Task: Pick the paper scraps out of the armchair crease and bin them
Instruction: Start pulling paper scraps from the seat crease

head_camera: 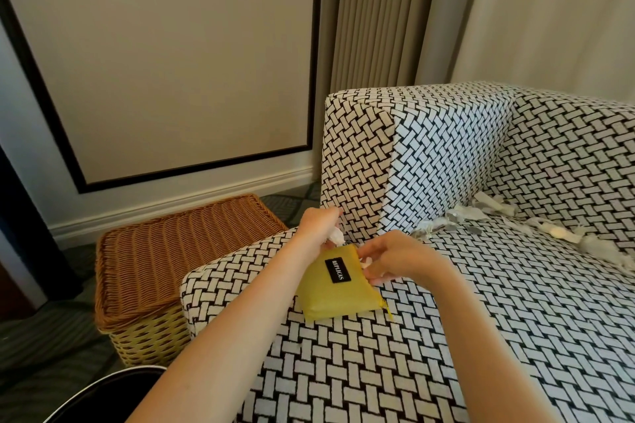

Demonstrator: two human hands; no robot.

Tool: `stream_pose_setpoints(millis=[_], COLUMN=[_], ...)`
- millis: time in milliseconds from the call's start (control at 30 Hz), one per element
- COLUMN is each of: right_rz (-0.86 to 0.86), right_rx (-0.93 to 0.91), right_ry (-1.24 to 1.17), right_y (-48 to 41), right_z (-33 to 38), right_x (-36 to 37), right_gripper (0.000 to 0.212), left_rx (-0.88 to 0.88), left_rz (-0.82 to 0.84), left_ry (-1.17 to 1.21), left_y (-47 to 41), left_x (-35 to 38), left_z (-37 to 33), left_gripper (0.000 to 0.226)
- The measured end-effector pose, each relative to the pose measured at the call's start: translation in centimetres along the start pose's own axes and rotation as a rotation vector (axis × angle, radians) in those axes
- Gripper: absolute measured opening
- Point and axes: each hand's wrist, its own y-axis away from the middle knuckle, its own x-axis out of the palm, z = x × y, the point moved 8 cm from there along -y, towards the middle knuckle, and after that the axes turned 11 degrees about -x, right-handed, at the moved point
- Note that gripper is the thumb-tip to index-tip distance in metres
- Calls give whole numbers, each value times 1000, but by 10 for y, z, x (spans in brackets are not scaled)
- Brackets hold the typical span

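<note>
**Scraps and a yellow pouch at the armchair's front corner**

Holding a yellow pouch over the seat, both hands meet near the front left corner of the armchair, which is covered in a black-and-white basketweave fabric. The left hand is closed around the pouch's upper edge, and a crumpled white scrap shows just beside its fingers, touching them. The right hand has its fingers pinched together at the pouch's right edge, with another small white scrap caught at the fingertips. The pouch carries a black label with white lettering and hangs tilted, its lower corner touching or nearly touching the seat cushion; which of the two cannot be told.

More paper scraps lie along the crease where the seat meets the inner side of the arm and the back, stretching in a ragged white line toward the right edge of the view. Some pieces look twisted, some flat and greyish.

On the floor just left of the armchair stands a wicker basket with its woven lid closed and slightly tilted. Behind it runs a pale wall with a dark-framed panel, and pleated curtains hang behind the armchair's arm.
</note>
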Motion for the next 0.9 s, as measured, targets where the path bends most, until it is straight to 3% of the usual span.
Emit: stream_pose_setpoints(millis=[133, 267, 400, 467, 567, 667, 733, 833, 900], right_rz=[32, 93, -254, -432, -640, -678, -666, -588, -622], right_rx=[-46, -112, -185, -266, -392, -411, -410, -492, -553], right_ry=[15, 45, 252, 126, 17, 89, 209, 393, 337], right_y=[-5, -7, -6, -3, 0, -7, -13, -17, -10], right_z=[14, 27, 31, 34, 43, 45, 45, 56, 63], right_x=[23, 41, 3, -11, -18, -3, 8, 12, -2], right_gripper=[37, 36, 28, 21, 16, 13, 15, 22, 25], left_rx=[5, -84, -118, -154, -215, -249, -277, -205, -130], left_rz=[-5, 39, 100, 154, 192, 238, 267, 162, 87], left_ry=[-95, 1, 197, 290, 394, 483, 589, 541, 480], left_y=[1, 7, 8, 7, 11, 10, 8, -1, -8], left_x=[-7, -11, -9, -4, 2, 10, 14, 5, -5], left_z=[-5, -1, 8, 13, 15, 17, 20, 16, 6], left_gripper=[19, 13, 25, 29, 17, 33, 31, 21, 23])
